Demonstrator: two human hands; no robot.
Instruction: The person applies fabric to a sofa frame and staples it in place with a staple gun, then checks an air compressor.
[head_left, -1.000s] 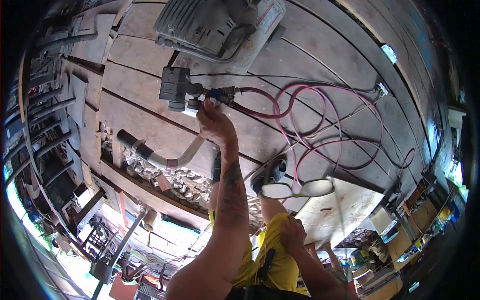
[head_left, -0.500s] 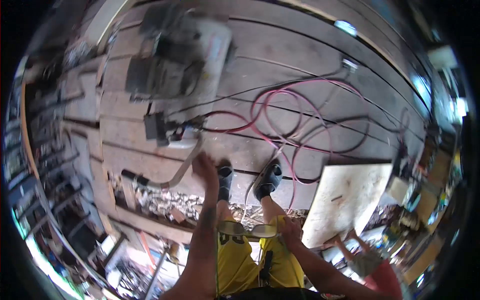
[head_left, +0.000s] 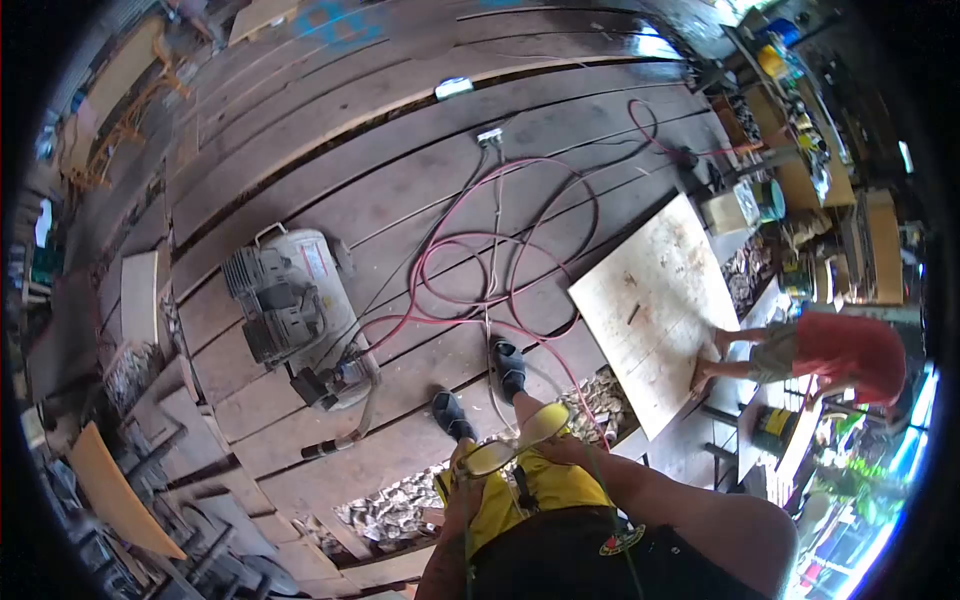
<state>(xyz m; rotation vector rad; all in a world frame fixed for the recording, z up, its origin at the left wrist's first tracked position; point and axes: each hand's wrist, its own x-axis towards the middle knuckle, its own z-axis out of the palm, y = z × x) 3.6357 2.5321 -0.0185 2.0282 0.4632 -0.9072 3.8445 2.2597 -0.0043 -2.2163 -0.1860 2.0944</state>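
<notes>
My left hand [head_left: 464,490] is down at the left side of my yellow shorts [head_left: 495,508], partly behind the glasses [head_left: 490,458] that hang on a green cord. At the right front of the shorts rests my right hand [head_left: 567,450], close to the other lens. The fingers of both hands are too hidden to make out. A dusty air compressor [head_left: 325,290] stands on the plank floor ahead to the left. From it a red hose [head_left: 425,257] runs in loops across the boards.
A pale board [head_left: 660,300] lies at the right, with a barefoot person in a red shirt [head_left: 850,355] at its edge. A power outlet [head_left: 489,137] with cords is on the floor ahead. Rubble [head_left: 395,512] shows in the floor gap, and cluttered shelves [head_left: 800,120] stand far right.
My left hand has drawn back from near the compressor's grey pipe to my shorts. The view has swung right, showing more floor ahead and the whole person in red.
</notes>
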